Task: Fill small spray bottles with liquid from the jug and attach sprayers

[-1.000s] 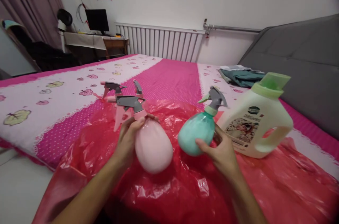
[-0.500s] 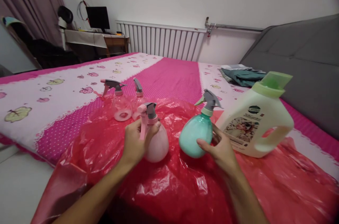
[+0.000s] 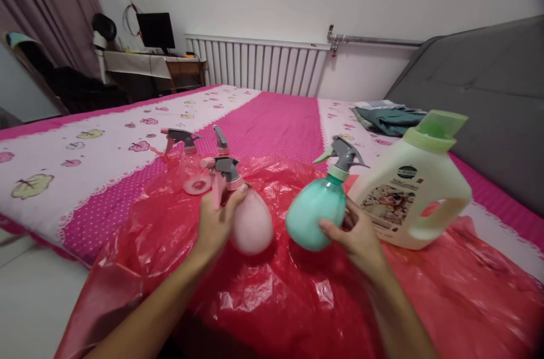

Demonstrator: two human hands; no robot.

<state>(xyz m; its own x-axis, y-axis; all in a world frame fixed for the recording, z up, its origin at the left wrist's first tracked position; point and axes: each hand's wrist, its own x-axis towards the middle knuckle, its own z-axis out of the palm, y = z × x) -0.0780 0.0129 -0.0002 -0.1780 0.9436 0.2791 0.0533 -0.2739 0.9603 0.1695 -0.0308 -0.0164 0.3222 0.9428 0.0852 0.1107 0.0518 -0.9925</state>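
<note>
My left hand is wrapped round a pink round spray bottle with a grey and pink trigger head, tilted over the red plastic sheet. A teal spray bottle with a grey trigger is gripped at its lower side by my right hand, held slightly off the sheet. Both hands are closed on their bottles. Just right of the teal bottle stands a white detergent jug with a green cap.
Two clear spray bottles with grey triggers stand at the sheet's far left edge. The sheet covers a bed with a pink and white cover. Folded clothes lie far right by a grey headboard. A radiator and desk stand behind.
The pink bottle came down from a raised, tipped hold to near the sheet, and its trigger head turned. The teal bottle lifted slightly and stayed in my right hand.
</note>
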